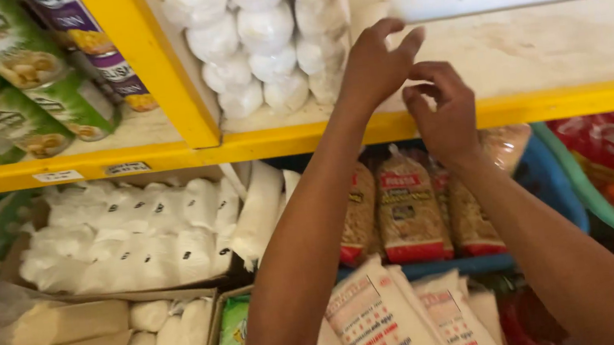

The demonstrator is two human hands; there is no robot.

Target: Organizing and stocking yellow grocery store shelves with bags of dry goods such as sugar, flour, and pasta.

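Nearest the camera, flat white printed sacks (384, 324) are seen lying below both forearms, with white bagged blocks in a cardboard box (150, 341) to their left. Further up, clear packets of brown grain (408, 207) are stood upright in a blue tub (551, 177), and rows of small white bags (139, 236) are packed in a second box. Above the yellow shelf edge (281, 141), the left hand (376, 66) is raised with fingers spread and thumb out, nothing gripped; it is just beside the stack of round white bags (262, 36), fingertips near the rightmost column. The right hand (445, 108) is held at the shelf lip, fingers loosely curled, nothing visibly held; contact with the shelf cannot be confirmed. Bare shelf board (537, 49) lies to the right of the stack. Green and purple cans (31, 80) are stored beyond the yellow upright at far left. Step judged: stack being arranged or squared on the shelf. Next move would call for a light push or pinch on the outer column without toppling the soft bags.
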